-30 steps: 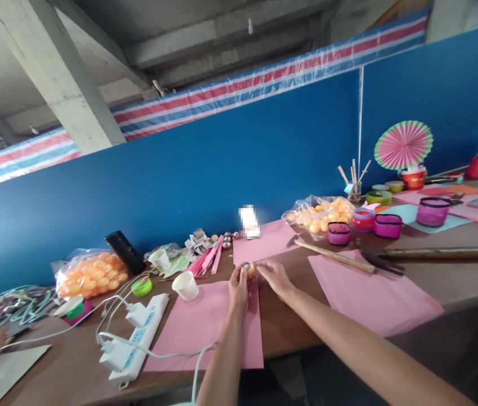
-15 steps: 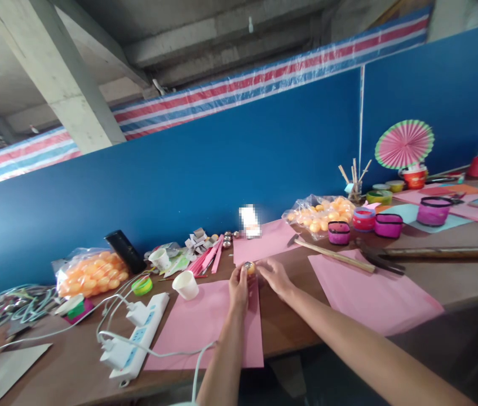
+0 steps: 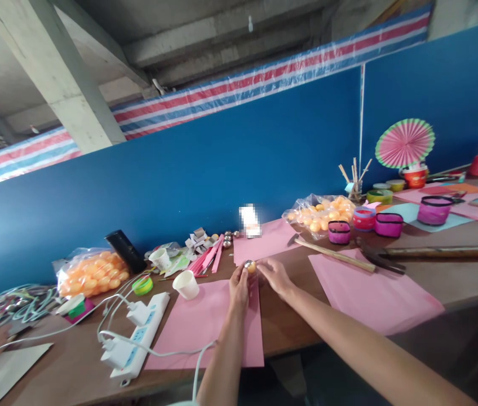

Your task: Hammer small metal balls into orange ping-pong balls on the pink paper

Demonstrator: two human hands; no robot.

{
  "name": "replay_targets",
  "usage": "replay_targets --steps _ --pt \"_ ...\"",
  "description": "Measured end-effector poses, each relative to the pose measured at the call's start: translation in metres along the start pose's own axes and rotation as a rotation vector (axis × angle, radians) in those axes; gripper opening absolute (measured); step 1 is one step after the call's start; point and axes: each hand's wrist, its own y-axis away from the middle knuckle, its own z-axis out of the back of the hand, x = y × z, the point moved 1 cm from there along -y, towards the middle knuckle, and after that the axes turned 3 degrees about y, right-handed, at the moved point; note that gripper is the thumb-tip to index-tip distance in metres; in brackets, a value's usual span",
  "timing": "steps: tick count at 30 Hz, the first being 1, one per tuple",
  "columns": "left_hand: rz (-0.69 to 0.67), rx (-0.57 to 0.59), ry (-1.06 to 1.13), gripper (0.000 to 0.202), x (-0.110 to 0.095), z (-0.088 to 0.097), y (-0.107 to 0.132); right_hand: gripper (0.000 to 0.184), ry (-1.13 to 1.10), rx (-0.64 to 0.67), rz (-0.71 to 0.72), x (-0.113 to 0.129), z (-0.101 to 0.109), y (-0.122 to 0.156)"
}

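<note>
Between the thumb and fingers of my left hand [image 3: 239,286] is a small ball [image 3: 249,267], shiny silver on top and orange below. My right hand [image 3: 277,277] is at the ball's right side, its fingers stretched toward it and slightly apart; whether the fingertips touch the ball is too small to make out. Under my left hand and forearm lies a pink sheet [image 3: 192,327]. A white paper cup [image 3: 186,285] stands tilted at that sheet's far left corner. Beyond my hands lies another pink sheet [image 3: 270,239].
On the left are a power strip [image 3: 148,324] with plugs and cables, and a bag of orange balls [image 3: 93,273]. A second bag of balls [image 3: 319,214] lies at the back. To the right are a hammer [image 3: 336,252], a larger hammer [image 3: 433,253] and purple containers [image 3: 388,225].
The ball has turned slightly between the fingers, and more of its silver top and orange side shows. Both hands stay in nearly the same place.
</note>
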Motion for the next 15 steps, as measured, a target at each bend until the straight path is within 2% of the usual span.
replay_targets --steps 6,12,15 --pt "-0.016 -0.036 -0.043 0.046 -0.0026 -0.0025 0.0027 0.024 0.018 -0.001 0.005 0.0007 0.0001 0.0002" --pt "0.018 -0.005 -0.042 0.05 -0.0022 -0.0035 0.0041 0.021 0.036 0.007 0.034 0.0045 0.0013 0.0019" --pt "-0.03 0.003 -0.065 0.052 -0.0027 -0.0027 0.0042 0.019 0.049 0.034 0.065 0.0073 0.0013 0.0024"
